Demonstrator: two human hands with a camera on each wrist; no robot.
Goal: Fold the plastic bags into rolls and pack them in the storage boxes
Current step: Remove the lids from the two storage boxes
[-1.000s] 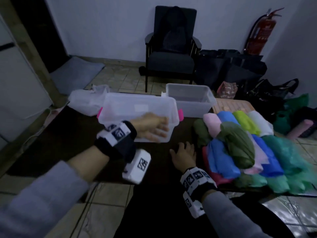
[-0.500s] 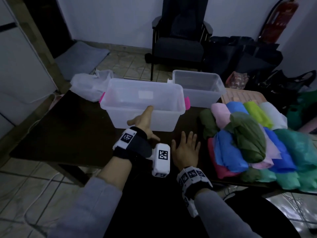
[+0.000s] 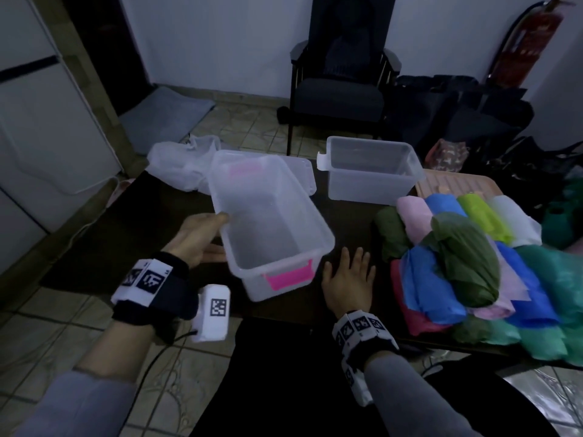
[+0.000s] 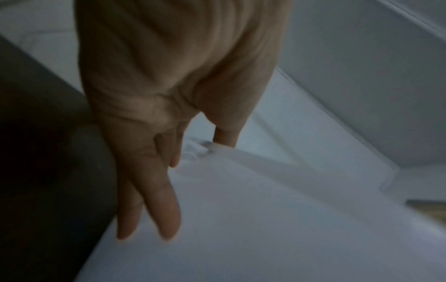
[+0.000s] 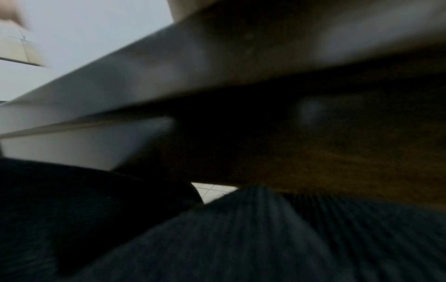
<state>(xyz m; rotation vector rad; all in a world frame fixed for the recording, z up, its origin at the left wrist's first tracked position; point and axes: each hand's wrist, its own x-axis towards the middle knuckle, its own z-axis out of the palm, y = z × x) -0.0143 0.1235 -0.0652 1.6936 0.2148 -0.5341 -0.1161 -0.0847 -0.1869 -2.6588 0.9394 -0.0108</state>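
A clear storage box [image 3: 268, 216] with pink latches is tipped up off the dark table [image 3: 104, 244], one end toward me. My left hand [image 3: 202, 238] grips its left rim. In the left wrist view the thumb hooks over the rim and the fingers [image 4: 166, 219] lie along the box wall [image 4: 277, 229]. The box is empty. My right hand [image 3: 348, 279] lies flat on the table, fingers spread, just right of the box. A pile of coloured plastic bags [image 3: 467, 263] lies further right. A second clear box [image 3: 369, 175] stands empty behind.
A crumpled white plastic bag [image 3: 179, 162] lies at the table's back left. A pink board [image 3: 457, 184] sits behind the pile. Past the table are a dark armchair [image 3: 340, 96], dark bags on the floor and a fire extinguisher [image 3: 520, 48]. The right wrist view is dark and blurred.
The near box has been turned end-on, pulled toward me and tipped up. My left hand moved from its front wall to its left rim. The right hand stayed flat on the table.
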